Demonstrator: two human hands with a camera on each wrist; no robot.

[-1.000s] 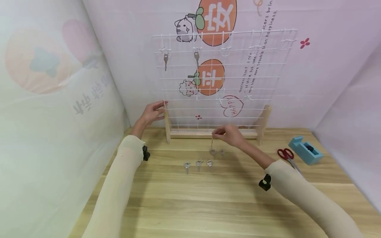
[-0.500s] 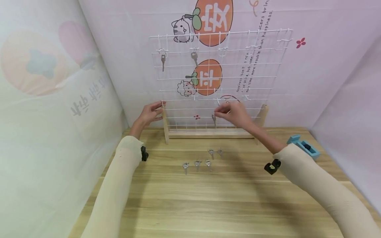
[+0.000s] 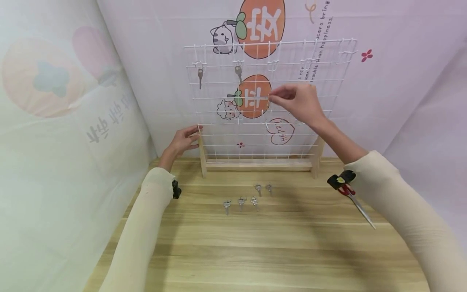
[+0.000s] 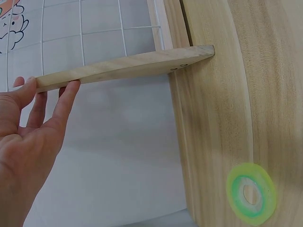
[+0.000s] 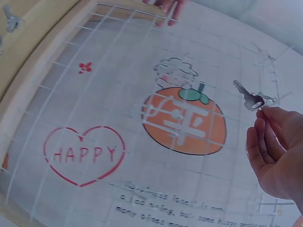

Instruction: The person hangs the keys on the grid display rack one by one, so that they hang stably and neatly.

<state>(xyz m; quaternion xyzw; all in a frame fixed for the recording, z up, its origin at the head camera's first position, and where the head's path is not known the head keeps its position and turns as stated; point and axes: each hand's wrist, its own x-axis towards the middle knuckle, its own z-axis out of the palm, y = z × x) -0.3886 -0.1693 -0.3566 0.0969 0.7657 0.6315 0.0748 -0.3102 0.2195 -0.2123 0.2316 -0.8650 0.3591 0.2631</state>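
- The right hand is up in front of the white wire rack, and its thumb and fingers pinch a small silver key by its ring
- The key hangs out from the fingertips, close to the wires but not on a hook yet
- The left hand rests its straight fingers on the wooden side post of the rack, with nothing held inside the hand
- Two keys already hang from hooks near the top left of the rack
- Five more keys lie on the wooden table, in a little group near the rack's foot
- The ring is tiny, so it could miss the hook, and then the key could slip from the pinch and drop to the table
- If the right hand pushes hard on the wires, the rack could tip back, unless the left hand keeps it steady
- Red scissors lie under the right sleeve, and the arm could bump them
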